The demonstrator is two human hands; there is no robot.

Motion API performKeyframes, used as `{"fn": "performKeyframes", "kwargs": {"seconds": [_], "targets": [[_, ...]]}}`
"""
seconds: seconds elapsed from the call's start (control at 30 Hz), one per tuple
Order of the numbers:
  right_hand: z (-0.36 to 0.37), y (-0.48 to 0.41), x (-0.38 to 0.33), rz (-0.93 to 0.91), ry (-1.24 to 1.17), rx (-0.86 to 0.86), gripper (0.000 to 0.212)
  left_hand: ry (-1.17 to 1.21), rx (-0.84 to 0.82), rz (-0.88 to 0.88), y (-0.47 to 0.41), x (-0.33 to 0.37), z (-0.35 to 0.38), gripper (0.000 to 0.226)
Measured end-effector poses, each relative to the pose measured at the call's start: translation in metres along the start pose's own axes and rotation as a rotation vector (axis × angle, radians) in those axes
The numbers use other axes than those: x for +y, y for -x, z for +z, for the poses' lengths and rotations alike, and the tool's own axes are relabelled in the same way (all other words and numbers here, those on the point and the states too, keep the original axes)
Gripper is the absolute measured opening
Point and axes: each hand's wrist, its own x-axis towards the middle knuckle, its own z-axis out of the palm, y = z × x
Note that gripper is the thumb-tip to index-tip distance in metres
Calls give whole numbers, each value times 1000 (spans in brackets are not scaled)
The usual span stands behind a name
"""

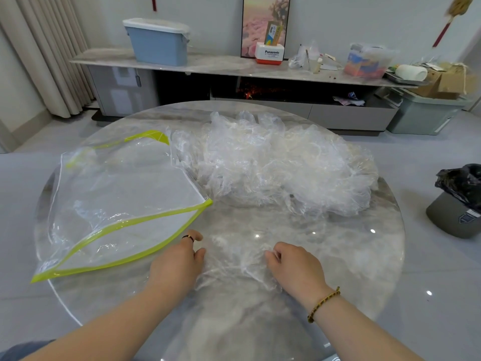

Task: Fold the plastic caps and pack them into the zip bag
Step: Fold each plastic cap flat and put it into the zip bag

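Clear plastic cap (234, 267) lay on the table (364, 269). At its edges the left hand (179, 261) and right hand (294, 267) pinched it.

Person visible from the forearms down only. Both forearms are bare right to the bottom edge of the frame.

Left hand (179, 261), lower centre: one narrow dark ring (188, 237) on a finger, with a small yellowish patch on its upper side. Material cannot be told.

Right hand (294, 267), lower centre-right: a thin braided cord bracelet (323, 304) around the wrist, with yellow-gold and dark strands alternating along it. A small knot or bead stands out at its upper end.

Bottom left corner: a sliver of dark blue-grey fabric (23, 350), blurred. It is clothing of some kind, garment not identifiable.
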Motion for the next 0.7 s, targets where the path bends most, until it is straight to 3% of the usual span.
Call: {"fn": "performKeyframes", "kwargs": {"seconds": [0.1,0.2,0.27,0.33,0.37,0.4,0.47,0.57,0.7], "targets": [[-3,1,-2,20,16,-19,11,-93,-11,-32,0,1,-6,41],[-2,3,-2,-36,48,43,39,-179,312,240,2,3,-11,38],[1,6,-8,-100,31,188,46,-143,493,507,7,6,-8,36],[9,6,-15,-218,-11,373,37,-156,427,664,11,9,1,36],[14,5,-17,-280,-4,402,34,-194,315,676,12,10,6,41],[19,6,-20,-336,17,363,36,-264,133,633,12,12,8,55],[27,7,-24,-353,69,223,47,-379,-23,561,11,19,6,80],[39,4,-22,-288,169,117,78,-383,-89,540,2,16,23,98],[41,6,-12,-293,210,-7,79,-365,-61,536,4,15,32,85]]}}
